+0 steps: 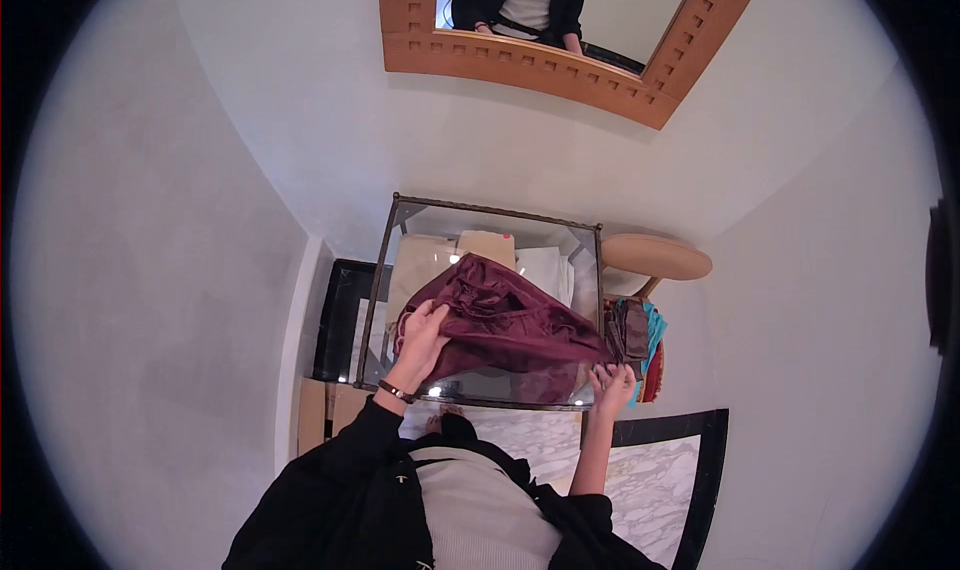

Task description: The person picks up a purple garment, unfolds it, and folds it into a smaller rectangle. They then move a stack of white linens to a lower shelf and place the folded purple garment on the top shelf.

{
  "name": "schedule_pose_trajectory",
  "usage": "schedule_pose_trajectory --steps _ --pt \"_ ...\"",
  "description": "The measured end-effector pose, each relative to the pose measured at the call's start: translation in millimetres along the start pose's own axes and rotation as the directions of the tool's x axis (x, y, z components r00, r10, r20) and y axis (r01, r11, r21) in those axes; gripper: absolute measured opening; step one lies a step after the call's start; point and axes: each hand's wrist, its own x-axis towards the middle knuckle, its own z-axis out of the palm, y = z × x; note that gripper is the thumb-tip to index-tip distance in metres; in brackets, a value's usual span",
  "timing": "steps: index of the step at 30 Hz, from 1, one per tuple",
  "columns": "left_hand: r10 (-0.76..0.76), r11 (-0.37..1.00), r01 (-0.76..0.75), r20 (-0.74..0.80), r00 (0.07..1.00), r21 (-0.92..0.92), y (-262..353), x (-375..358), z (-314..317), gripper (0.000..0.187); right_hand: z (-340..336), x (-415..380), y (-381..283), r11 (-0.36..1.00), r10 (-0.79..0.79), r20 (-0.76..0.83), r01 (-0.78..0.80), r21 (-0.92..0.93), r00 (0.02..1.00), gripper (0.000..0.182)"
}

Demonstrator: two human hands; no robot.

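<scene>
Maroon cloth (500, 305), left hand (424, 340) and right hand (612, 382) clamped on edges, glass (555, 234) showing beyond

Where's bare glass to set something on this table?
Glass table: a strip between the rear rail and the cardboard and white sheets looks bare; so does a narrow one between maroon cloth and front rail. Crowded: centre, where left hand and right hand spread the cloth; beyond right edge, folded cloths.

Black jacket (335, 480), open over pale ribbed top (488, 515); dark bracelet (396, 391), left wrist (404, 376).
</scene>
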Motion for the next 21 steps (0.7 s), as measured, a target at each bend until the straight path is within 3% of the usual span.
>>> schedule_pose_trajectory --steps 2,4,6,10,12,14,15,16,19,21 --pt "0.088 0.995 -0.084 -0.076 0.993 0.054 5 5 -9 0.015 -30 25 14 0.992 -0.111 -0.049 0.107 -0.062 0.993 0.033" --pt "0.174 0.938 -0.158 -0.026 0.984 0.307 27 -2 -9 0.013 -53 37 13 0.975 -0.194 -0.031 0.189 -0.118 0.98 0.031" --pt "0.206 0.847 -0.182 0.006 0.978 0.499 37 -5 -18 0.017 -54 31 7 0.957 -0.217 0.116 0.234 -0.169 0.969 0.028" --pt "0.273 0.681 -0.335 0.198 0.941 0.652 37 -23 -2 0.028 -12 -15 -10 0.861 -0.198 0.437 0.369 -0.351 0.877 0.022" --pt "0.327 0.616 -0.442 0.298 0.897 0.653 34 -37 22 0.035 24 -47 -10 0.76 -0.216 0.634 0.536 -0.368 0.742 0.018" --pt "0.267 0.467 -0.539 0.47 0.842 0.701 48 -51 49 0.038 60 -81 -10 0.63 -0.199 0.815 0.708 -0.319 0.544 0.019" --pt "0.224 0.39 -0.587 0.546 0.807 0.709 51 -55 55 0.04 74 -89 -7 0.522 -0.195 0.905 0.821 -0.232 0.379 0.027" --pt "0.131 0.412 -0.584 0.588 0.798 0.7 49 -54 52 0.04 83 -96 -4 0.409 -0.164 0.966 0.905 -0.119 0.202 0.036" --pt "-0.004 0.249 -0.522 0.54 0.841 0.815 54 -58 46 0.036 80 -98 40 0.237 -0.036 0.99 0.963 -0.124 0.136 0.047" --pt "0.111 0.217 -0.475 0.462 0.88 0.853 62 -61 42 0.035 72 -83 60 0.123 0.11 0.964 0.959 -0.254 0.241 0.05"
